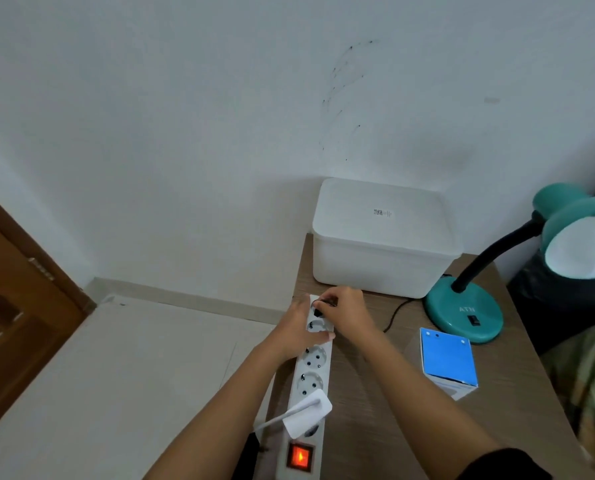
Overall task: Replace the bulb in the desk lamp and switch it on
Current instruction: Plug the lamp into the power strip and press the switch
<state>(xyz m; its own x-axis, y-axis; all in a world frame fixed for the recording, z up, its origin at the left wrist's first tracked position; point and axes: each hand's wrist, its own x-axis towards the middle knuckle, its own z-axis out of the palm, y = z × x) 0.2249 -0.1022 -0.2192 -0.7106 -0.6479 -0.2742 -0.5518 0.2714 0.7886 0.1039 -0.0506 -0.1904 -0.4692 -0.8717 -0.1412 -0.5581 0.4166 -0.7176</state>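
Note:
A teal desk lamp (464,311) stands at the right of the wooden table, its black gooseneck bending up to a teal shade with a white bulb (580,249) in it, unlit. Its black cord (398,311) runs left to a black plug (323,304) at the far socket of a white power strip (311,372). My right hand (349,311) is shut on that plug. My left hand (298,332) grips the strip's far end from the left side. The strip's red switch (300,457) glows.
A white lidded plastic box (381,237) sits against the wall behind the strip. A blue and white bulb carton (448,362) lies in front of the lamp base. A white adapter (308,412) occupies a near socket. A wooden door (15,299) is at the left.

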